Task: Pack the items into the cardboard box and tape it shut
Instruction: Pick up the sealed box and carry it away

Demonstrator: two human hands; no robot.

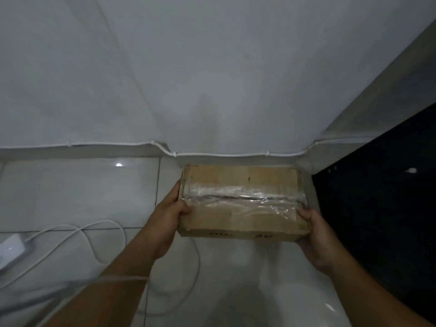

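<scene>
Already taped along its top seam, the cardboard box (245,182) is held crosswise at the far edge of the floor (70,192), long axis left-to-right, left hand (165,223) gripping its left end, right hand (318,239) gripping its near-right corner.

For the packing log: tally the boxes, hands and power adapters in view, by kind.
Brown rectangular cardboard box, sealed with clear tape: 1
Bare hands gripping it, left hand and right hand: 2
White plastic power adapter on the floor: 1
Total: 4
</scene>
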